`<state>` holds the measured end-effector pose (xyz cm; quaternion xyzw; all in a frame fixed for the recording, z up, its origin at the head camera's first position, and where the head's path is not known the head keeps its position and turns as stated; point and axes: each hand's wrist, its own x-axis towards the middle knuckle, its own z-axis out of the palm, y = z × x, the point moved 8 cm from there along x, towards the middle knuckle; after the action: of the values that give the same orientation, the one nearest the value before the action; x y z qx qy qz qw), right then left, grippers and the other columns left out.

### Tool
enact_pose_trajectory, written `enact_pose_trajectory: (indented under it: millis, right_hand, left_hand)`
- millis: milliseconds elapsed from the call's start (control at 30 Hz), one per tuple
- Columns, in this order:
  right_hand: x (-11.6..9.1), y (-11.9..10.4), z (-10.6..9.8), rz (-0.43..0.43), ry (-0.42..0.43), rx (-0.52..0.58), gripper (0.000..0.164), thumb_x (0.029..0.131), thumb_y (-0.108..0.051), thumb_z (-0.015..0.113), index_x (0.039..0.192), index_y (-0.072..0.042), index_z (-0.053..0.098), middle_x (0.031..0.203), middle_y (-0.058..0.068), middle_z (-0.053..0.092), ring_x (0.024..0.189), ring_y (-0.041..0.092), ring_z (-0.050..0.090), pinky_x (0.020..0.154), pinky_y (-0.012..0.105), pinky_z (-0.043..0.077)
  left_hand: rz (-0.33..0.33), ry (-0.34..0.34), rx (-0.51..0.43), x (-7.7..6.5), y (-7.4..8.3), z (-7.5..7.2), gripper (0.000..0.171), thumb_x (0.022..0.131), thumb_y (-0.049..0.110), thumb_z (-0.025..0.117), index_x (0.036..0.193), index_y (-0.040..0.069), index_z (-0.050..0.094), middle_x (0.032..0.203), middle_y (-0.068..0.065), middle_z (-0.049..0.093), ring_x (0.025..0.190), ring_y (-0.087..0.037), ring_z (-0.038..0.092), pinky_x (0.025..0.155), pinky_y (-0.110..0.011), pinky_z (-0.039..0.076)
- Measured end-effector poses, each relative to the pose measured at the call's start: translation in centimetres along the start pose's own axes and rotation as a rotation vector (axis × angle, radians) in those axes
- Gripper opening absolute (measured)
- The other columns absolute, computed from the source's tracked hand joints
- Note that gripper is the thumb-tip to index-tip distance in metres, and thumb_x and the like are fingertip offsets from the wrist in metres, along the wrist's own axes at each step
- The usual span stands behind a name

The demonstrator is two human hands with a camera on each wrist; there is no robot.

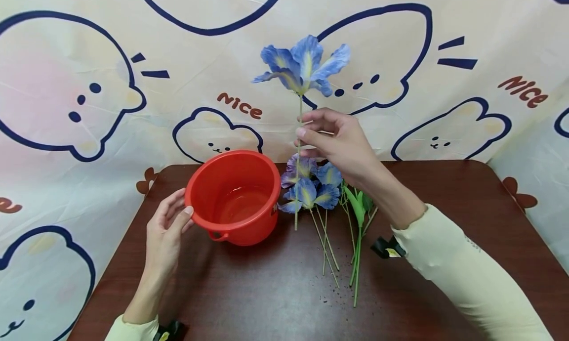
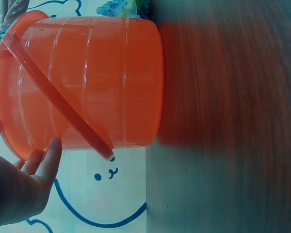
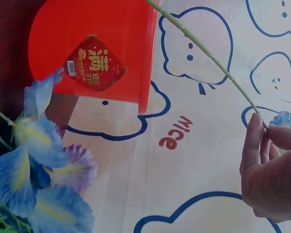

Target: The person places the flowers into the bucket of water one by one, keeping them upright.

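A red plastic bucket [image 1: 249, 232] stands on the table, its inside facing up and looking bare apart from some shine at the bottom. At its left rim, my left hand [image 1: 166, 232] holds the edge between thumb and fingers; the left wrist view shows the fingers against the outer wall near the bucket's handle [image 2: 63, 104]. My right hand [image 1: 340, 141] pinches the stem of a blue artificial iris [image 1: 306, 64] upright, bloom on top. That stem's lower end hangs just right of the bucket. In the right wrist view thumb and fingertips meet on the stem [image 3: 213, 58].
Right of the bucket lie more blue and purple artificial irises [image 1: 306, 192] and a green-stemmed flower bud [image 1: 357, 207], stems toward me. Dark crumbs [image 1: 331, 299] are scattered by the stem ends. A cartoon-printed cloth [image 1: 200, 74] hangs behind the brown table [image 1: 266, 291].
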<state>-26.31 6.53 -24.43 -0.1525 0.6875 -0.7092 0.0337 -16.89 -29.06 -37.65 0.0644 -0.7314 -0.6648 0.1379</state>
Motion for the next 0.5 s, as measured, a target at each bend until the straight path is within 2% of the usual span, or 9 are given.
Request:
enact_pose_trajectory:
  millis: [233, 500]
  right_hand:
    - [1.1, -0.7, 1.9, 0.005, -0.002, 0.033, 0.033, 0.102, -0.007, 0.072, 0.134, -0.003, 0.065, 0.105, 0.009, 0.069, 0.091, 0.022, 0.078, 0.083, 0.038, 0.068]
    - [2.6, -1.8, 4.0, -0.066, -0.020, 0.040, 0.029, 0.102, -0.004, 0.072, 0.131, -0.002, 0.067, 0.107, 0.012, 0.070, 0.095, 0.030, 0.076, 0.083, 0.041, 0.068]
  left_hand:
    - [0.005, -0.002, -0.017, 0.0, 0.0, 0.0, 0.049, 0.107, 0.013, 0.064, 0.155, 0.009, 0.053, 0.132, 0.002, 0.067, 0.111, -0.006, 0.073, 0.088, -0.016, 0.062]
    - [0.004, 0.001, -0.024, 0.1, 0.0, 0.0, 0.049, 0.107, 0.013, 0.064, 0.155, 0.008, 0.053, 0.133, 0.002, 0.067, 0.111, -0.006, 0.073, 0.088, -0.016, 0.062]
